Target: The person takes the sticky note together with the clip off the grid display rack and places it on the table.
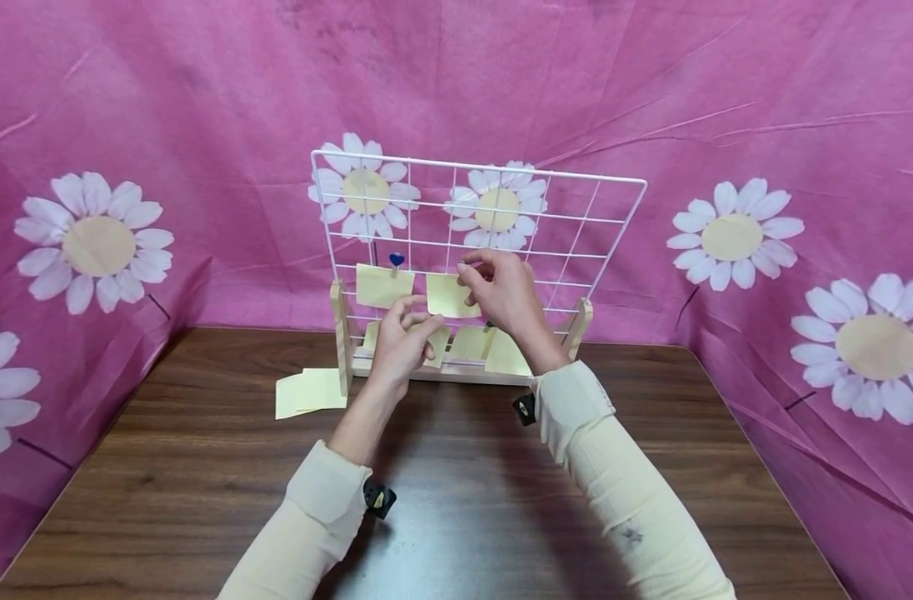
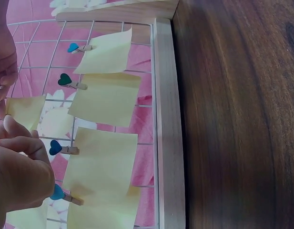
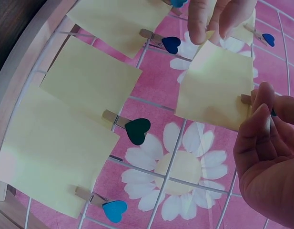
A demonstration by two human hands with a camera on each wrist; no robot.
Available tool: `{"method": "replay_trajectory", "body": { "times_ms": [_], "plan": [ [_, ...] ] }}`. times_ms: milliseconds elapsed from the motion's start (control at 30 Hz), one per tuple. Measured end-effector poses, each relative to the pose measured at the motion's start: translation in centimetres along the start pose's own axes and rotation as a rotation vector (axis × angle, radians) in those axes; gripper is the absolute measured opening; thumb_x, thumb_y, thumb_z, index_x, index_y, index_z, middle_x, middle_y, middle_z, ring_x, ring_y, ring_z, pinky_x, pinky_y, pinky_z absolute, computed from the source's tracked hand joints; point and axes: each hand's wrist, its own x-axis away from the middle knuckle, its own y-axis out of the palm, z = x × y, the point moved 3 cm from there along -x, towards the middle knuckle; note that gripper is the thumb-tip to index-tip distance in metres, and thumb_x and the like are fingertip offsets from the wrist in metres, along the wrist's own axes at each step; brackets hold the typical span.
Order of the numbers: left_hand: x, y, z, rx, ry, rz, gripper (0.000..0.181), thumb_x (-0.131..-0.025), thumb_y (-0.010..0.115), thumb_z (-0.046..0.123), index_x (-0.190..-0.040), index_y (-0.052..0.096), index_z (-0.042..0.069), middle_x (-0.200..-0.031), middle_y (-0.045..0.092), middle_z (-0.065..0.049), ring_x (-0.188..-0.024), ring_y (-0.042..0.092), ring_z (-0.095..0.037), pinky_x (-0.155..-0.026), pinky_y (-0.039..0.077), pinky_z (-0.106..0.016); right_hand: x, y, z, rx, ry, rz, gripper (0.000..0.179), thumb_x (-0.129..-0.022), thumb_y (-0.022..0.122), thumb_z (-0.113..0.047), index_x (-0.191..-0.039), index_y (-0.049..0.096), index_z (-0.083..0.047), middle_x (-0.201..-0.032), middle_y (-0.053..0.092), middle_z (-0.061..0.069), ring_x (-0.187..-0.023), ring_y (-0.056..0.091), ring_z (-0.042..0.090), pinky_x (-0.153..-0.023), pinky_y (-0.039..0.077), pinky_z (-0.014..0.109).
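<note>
My right hand (image 1: 505,292) pinches a small wooden clothespin (image 3: 246,99) at the top edge of a yellow paper note (image 3: 216,81). A bit of its dark green heart shows behind the fingertips. The left hand (image 1: 404,346) holds the same note's lower left corner between thumb and fingers. This note lies against the white wire grid (image 1: 576,218). To its left, another note (image 1: 381,287) hangs from a clothespin with a dark blue heart (image 1: 397,259). Along the bottom, several notes (image 2: 104,100) hang from heart clothespins, partly behind my hands in the head view.
The grid stands in a wooden base (image 1: 456,374) with two side posts (image 1: 341,333). Two loose yellow notes (image 1: 295,395) overlap on the brown table (image 1: 456,517), left of the base. A pink cloth (image 1: 224,100) with white daisies hangs behind and at both sides.
</note>
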Motion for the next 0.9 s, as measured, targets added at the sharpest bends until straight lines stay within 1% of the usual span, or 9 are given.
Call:
{"method": "replay_trajectory", "body": {
  "times_ms": [233, 433, 700, 800, 900],
  "plan": [
    [-0.11, 0.05, 0.03, 0.018, 0.009, 0.01, 0.037, -0.095, 0.067, 0.004, -0.13, 0.052, 0.006, -0.1, 0.064, -0.009, -0.042, 0.048, -0.007, -0.038, 0.03, -0.016, 0.09, 0.03, 0.03, -0.008, 0.002, 0.008, 0.025, -0.101, 0.063, -0.018, -0.117, 0.072, 0.0, -0.091, 0.076, 0.011, -0.061, 0.068, 0.018, -0.049, 0.05, 0.025],
    [-0.3, 0.17, 0.13, 0.033, 0.025, 0.032, 0.034, -0.095, 0.067, 0.003, -0.126, 0.054, 0.006, -0.1, 0.066, -0.015, -0.043, 0.048, -0.006, -0.038, 0.03, -0.016, 0.08, -0.05, 0.17, -0.008, -0.007, 0.04, 0.024, -0.101, 0.065, -0.017, -0.113, 0.073, 0.0, -0.089, 0.076, 0.011, -0.059, 0.067, 0.018, -0.046, 0.047, 0.023],
    [-0.35, 0.11, 0.18, 0.022, 0.024, 0.047, 0.033, -0.094, 0.067, 0.002, -0.124, 0.054, 0.004, -0.099, 0.066, -0.017, -0.044, 0.049, -0.007, -0.038, 0.03, -0.016, 0.19, 0.08, 0.31, 0.013, -0.039, 0.087, 0.022, -0.1, 0.065, -0.017, -0.11, 0.076, -0.001, -0.085, 0.076, 0.009, -0.056, 0.066, 0.016, -0.043, 0.045, 0.023],
    [-0.41, -0.03, 0.14, 0.012, 0.028, 0.056, 0.032, -0.092, 0.065, -0.001, -0.122, 0.055, 0.003, -0.098, 0.065, -0.017, -0.044, 0.049, -0.008, -0.038, 0.032, -0.016, 0.26, 0.11, 0.38, 0.005, -0.043, 0.113, 0.019, -0.1, 0.066, -0.016, -0.106, 0.078, -0.003, -0.083, 0.076, 0.007, -0.055, 0.065, 0.015, -0.042, 0.044, 0.023],
    [-0.45, -0.12, 0.23, -0.004, 0.047, 0.066, 0.031, -0.091, 0.064, -0.004, -0.12, 0.057, 0.002, -0.099, 0.066, -0.018, -0.045, 0.05, -0.008, -0.04, 0.037, -0.016, 0.29, 0.15, 0.39, -0.011, -0.047, 0.135, 0.016, -0.099, 0.068, -0.015, -0.104, 0.079, -0.005, -0.081, 0.075, 0.007, -0.054, 0.064, 0.015, -0.042, 0.043, 0.022]
  ]
}}
